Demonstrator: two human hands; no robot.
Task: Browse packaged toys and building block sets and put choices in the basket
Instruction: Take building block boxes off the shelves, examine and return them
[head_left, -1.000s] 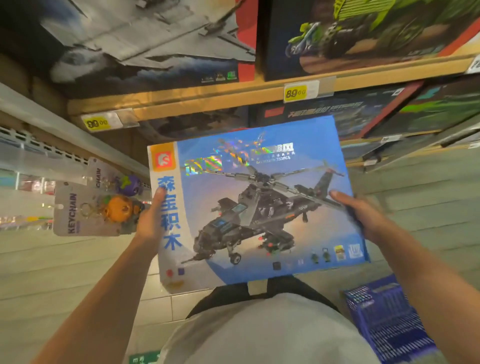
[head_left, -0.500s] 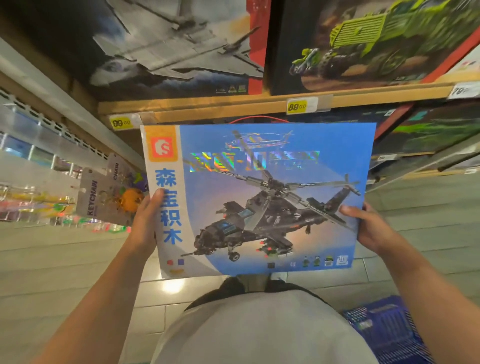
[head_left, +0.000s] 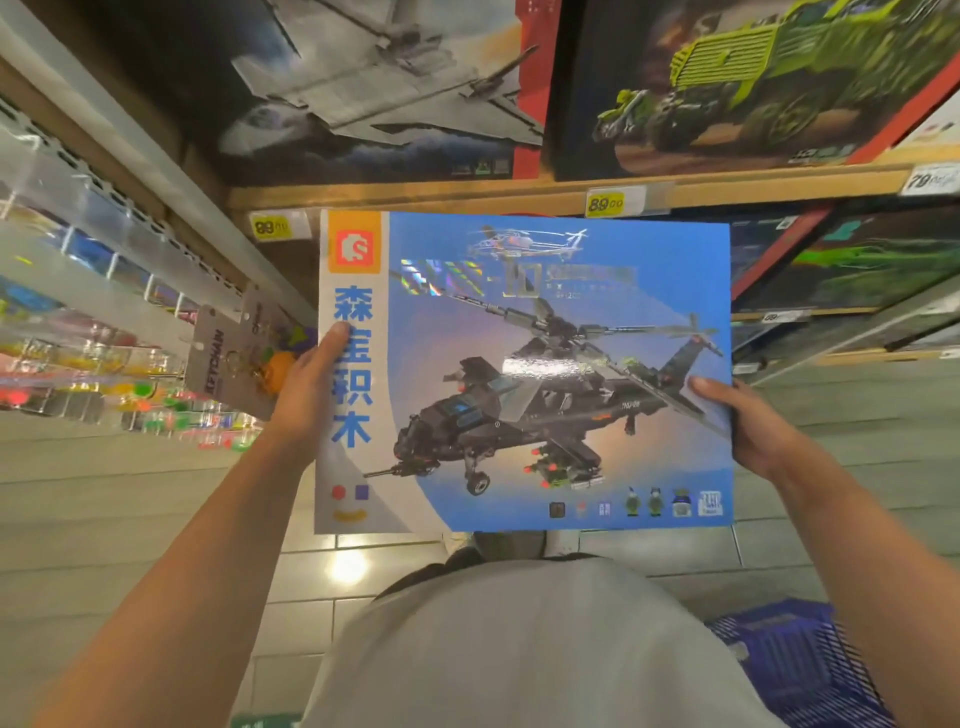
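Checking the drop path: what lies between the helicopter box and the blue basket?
In the head view, the right hand grips the helicopter box; its forearm and bare floor tiles lie before the blue basket.

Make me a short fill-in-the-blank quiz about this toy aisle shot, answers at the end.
1. The blue box, held by the left hand and right hand, pictures a black ____.
2. The basket on the floor is ____ in colour.
3. The yellow price tag above the box reads ____.

Answers: helicopter; blue; 89
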